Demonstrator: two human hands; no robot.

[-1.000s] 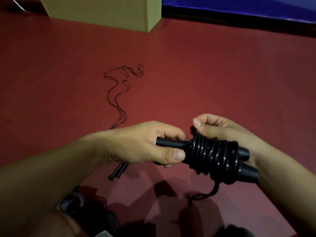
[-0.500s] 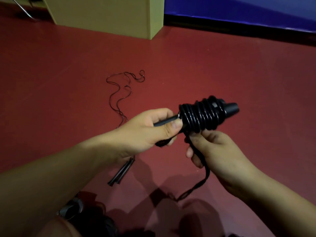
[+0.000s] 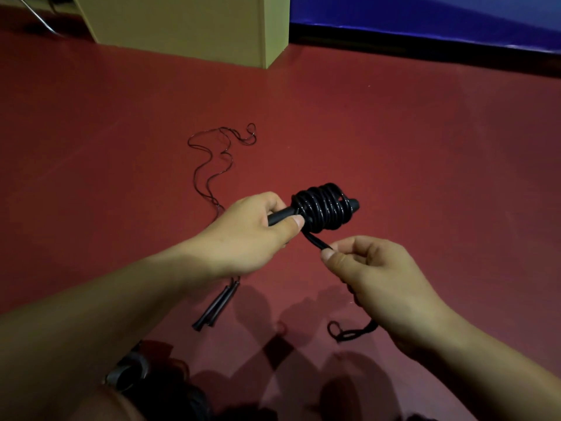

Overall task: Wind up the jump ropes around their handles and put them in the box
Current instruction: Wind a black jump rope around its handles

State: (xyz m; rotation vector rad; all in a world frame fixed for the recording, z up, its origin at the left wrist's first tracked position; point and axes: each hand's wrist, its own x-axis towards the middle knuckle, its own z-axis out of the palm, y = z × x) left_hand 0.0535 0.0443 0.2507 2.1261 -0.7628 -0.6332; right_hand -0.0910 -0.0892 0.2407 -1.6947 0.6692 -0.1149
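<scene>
Red floor [image 3: 394, 141] fills the view, dim light, hard shadows of both arms near the bottom edge.

Nearest, bottom left: a dark round obj [image 3: 129, 370] by the person's body, too dark to tell what it is. Just above it, on the floor, 2 slim black handles [image 3: 217, 306] lie side by side, touching, pointing up-right w/ their top ends hidden under the left forearm.

Right hand [image 3: 385, 287] is clenched on the loose rope tail [image 3: 315, 241], thumb and forefinger pinching it just below the coil; the remaining end [image 3: 349, 332] hangs out under the palm and curls in a small loop at floor level.

Left hand [image 3: 252, 232] grips the handle end [image 3: 280, 216] of the wound jump rope [image 3: 323, 208], thumb pressed along the handle right beside the first turn. Thick black rope sits in tight turns around the handles, held in the air over the floor, tilted a bit up to the right; one handle tip [image 3: 353, 204] sticks out past the coil on the right.

Farther back, a thin black rope [image 3: 212, 165] snakes loosely across the floor, running from behind the left hand up to a tangle of small loops.

Far end: cardboard box [image 3: 188, 25] stands upright on the floor, top cut off by the frame, well apart from the hands. Blue wall mat [image 3: 440, 22] w/ dark base strip to its right. Thin metal leg [image 3: 36, 15] at top left corner.
</scene>
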